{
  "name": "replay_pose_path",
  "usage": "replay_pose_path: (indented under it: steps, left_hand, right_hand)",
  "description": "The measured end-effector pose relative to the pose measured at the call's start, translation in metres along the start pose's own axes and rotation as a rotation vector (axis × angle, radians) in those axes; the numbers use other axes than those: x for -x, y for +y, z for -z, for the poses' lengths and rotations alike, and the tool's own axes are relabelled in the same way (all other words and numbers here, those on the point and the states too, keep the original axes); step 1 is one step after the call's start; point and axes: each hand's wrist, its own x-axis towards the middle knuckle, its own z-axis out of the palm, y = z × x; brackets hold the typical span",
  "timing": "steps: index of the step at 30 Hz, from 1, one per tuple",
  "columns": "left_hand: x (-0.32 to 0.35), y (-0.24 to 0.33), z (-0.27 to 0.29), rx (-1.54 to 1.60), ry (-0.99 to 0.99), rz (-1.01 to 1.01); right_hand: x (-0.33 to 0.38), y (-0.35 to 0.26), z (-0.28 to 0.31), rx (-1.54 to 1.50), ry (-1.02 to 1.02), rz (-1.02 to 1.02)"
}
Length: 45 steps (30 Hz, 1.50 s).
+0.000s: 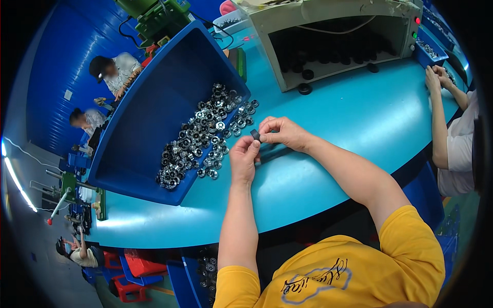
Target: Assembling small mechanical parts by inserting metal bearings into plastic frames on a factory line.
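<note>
My left hand [244, 158] and my right hand [285, 133] meet above the turquoise table [328, 118], both with fingers pinched. Between their fingertips is a small black round part [255, 134]; fingers cover much of it, so its exact kind does not show. Just left of my hands, a heap of small shiny metal-and-black round parts [192, 141] lies in a tilted blue bin [138, 113]. More of these parts [210, 161] have spilled over the bin's edge onto the tabletop beside my left hand.
A pale box-shaped machine [280, 49] with a wide opening stands at the back, black rings [305, 89] in and before it. A co-worker's hands [439, 77] work at the right by a blue tray [429, 51]. Green presses [154, 20] and other people are at the left.
</note>
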Motion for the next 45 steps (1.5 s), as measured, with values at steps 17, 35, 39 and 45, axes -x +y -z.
replay_pose_path:
  steps: [17,35,39,45]
  left_hand:
    - [0.004,0.004,-0.007,0.267,-0.13,0.001]
    - [0.006,0.051,0.032,0.023,0.333,-0.426]
    - [0.006,0.049,0.043,0.041,0.397,-0.475]
    - [0.001,0.044,0.029,0.078,0.253,-0.37]
  right_hand:
    - [0.006,-0.011,-0.017,0.312,0.122,0.203]
    - [-0.001,-0.01,-0.022,0.464,0.219,0.052]
    - [-0.013,-0.002,-0.062,0.833,0.124,0.163]
    - [-0.032,0.019,-0.08,1.149,0.14,0.234]
